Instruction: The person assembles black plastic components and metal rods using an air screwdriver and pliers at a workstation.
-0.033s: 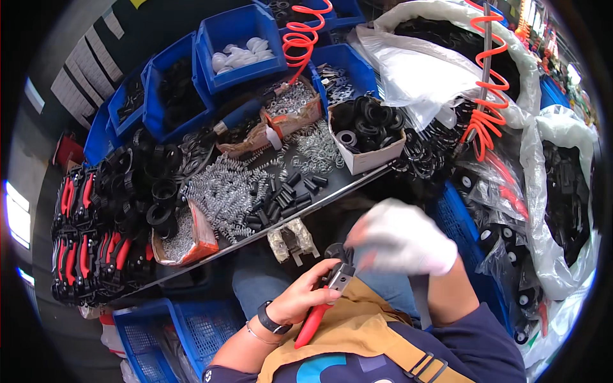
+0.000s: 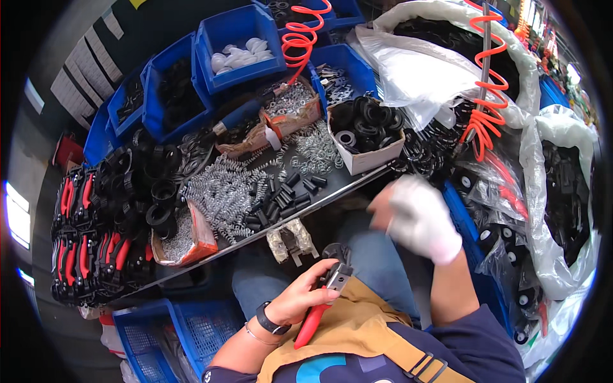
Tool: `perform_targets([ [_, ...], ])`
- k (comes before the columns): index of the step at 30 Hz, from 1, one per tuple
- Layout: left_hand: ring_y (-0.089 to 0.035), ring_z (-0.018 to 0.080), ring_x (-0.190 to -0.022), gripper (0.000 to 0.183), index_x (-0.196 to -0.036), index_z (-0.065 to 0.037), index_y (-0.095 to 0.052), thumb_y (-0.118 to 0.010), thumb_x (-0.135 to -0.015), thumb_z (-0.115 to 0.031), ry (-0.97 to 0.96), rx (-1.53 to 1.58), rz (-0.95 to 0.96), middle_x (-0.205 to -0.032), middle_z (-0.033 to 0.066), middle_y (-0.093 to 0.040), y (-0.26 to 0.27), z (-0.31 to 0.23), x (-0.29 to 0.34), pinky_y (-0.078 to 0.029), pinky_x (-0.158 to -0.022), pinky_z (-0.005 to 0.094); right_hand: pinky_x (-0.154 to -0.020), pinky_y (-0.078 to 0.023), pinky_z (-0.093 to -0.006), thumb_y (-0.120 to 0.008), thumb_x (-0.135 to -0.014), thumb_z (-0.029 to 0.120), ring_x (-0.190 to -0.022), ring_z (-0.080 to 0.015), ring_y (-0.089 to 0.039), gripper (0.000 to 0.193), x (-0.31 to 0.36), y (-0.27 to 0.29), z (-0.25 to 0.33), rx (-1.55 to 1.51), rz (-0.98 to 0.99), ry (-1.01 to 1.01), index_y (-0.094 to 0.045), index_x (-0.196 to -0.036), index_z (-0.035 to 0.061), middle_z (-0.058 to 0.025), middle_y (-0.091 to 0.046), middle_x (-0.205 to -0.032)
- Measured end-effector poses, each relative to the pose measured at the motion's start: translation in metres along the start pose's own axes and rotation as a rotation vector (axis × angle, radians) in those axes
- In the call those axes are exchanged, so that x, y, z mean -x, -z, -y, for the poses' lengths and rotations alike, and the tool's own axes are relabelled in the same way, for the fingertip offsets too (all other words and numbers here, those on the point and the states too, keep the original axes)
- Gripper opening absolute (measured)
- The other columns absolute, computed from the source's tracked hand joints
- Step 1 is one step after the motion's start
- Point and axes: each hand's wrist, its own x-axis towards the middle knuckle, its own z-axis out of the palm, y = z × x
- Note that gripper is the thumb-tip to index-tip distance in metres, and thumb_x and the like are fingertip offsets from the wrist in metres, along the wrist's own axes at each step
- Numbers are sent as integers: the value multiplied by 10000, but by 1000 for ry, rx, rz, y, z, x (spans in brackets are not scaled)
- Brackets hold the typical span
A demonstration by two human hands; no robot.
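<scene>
My left hand is closed around a hand tool with a red handle, a metal side plate and a dark head. It holds the tool above my lap, handle toward me. Apart from it, to the right, hovers my right hand in a white glove with bare fingertips. Motion smears its fingers, so I cannot make out whether they hold anything. Just beyond the tool, a metal fixture juts from the bench edge. Black tubes and a heap of coil springs lie on the bench behind it.
Red-handled tools are stacked at the bench's left end. A white box of black rings stands near its right end. Blue bins line the back. Red coiled hoses hang overhead. Parts sacks stand at right.
My right hand has moved right and away from the tool's head, where it was before. The left hand and the tool stay in nearly the same place.
</scene>
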Motion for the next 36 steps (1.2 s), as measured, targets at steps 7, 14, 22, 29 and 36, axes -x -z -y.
perform_targets([
  [7,-519,120,-823,652,-1392,-72,-422,-699,-806,-138,-89,33,75,-1066,36,-521,-12,6,-24,-428,-691,254,-821,-468,-428,-734,-680,196,-976,-301,-556,184,4,30,-116,907,52,-149,-646,-759,55,-114,-587,-981],
  [14,-551,150,-760,729,-1394,-83,-404,-710,-757,-262,-307,129,-71,-1218,74,-514,-3,-9,-16,-435,-609,265,-674,-527,-458,-730,-766,466,-707,-383,-652,524,20,29,-76,720,427,-471,-604,-984,6,-200,-657,-776],
  [22,-568,143,-772,567,-1390,-109,-400,-601,-871,-213,-475,170,-132,-1179,87,-525,-5,-37,-55,-448,-592,259,-725,-527,-454,-596,-833,81,-769,-366,-661,505,130,8,-60,484,204,-512,-437,-1307,10,-185,-664,-875],
  [29,-577,144,-738,494,-1340,-131,-390,-598,-896,-196,-537,258,-144,-1137,76,-549,-7,-28,-63,-469,-577,269,-745,-513,-422,-624,-902,243,-781,-335,-649,332,52,-42,-60,-389,-230,-1131,-465,-1098,27,-174,-636,-931],
  [36,-565,131,-701,441,-1305,-118,-414,-580,-900,-175,-593,281,-290,-1095,60,-566,-2,-34,-52,-474,-566,272,-808,-516,-350,-530,-963,208,-895,-220,-629,388,159,-29,-73,-158,-206,-1080,-487,-1309,38,-137,-646,-1030],
])
